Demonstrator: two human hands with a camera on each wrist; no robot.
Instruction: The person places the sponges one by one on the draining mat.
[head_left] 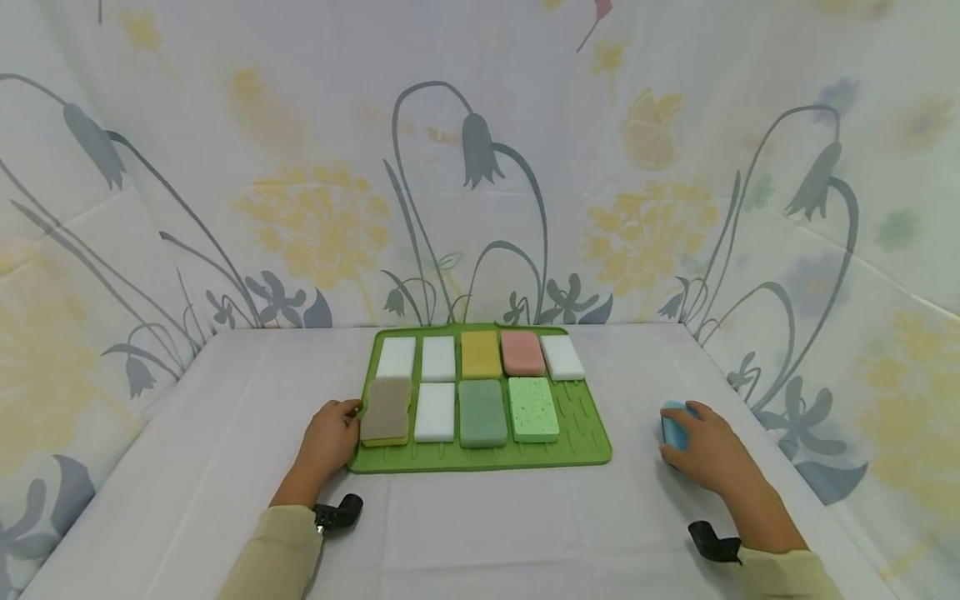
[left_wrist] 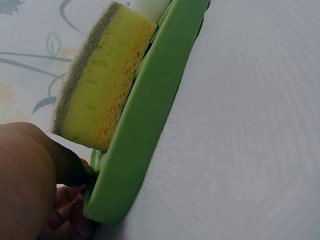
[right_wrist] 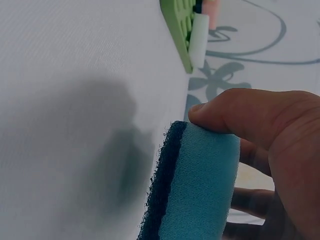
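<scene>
At the left side of the green drying mat (head_left: pixel 480 459), my left hand (head_left: pixel 327 439) pinches the raised rim, thumb over it and fingertips at its outer side. Close to that thumb lies a scrub sponge (left_wrist: pixel 105 85) with a grey scouring layer on top and yellow layers below. Well to the right of the mat, my right hand (head_left: pixel 711 450) holds a light blue sponge (right_wrist: pixel 202 175) between thumb and fingers. A dark blue scouring layer (right_wrist: pixel 167 180) faces down toward the white cloth, and a shadow falls beside it.
Two rows of sponges sit on the mat: white blocks (head_left: pixel 435 412), a yellow one (head_left: pixel 480 354), a pink one (head_left: pixel 522 353), a green one (head_left: pixel 482 414) and a speckled light green one (head_left: pixel 533 410). Flower-printed cloth (head_left: pixel 480 250) stands behind and at both sides.
</scene>
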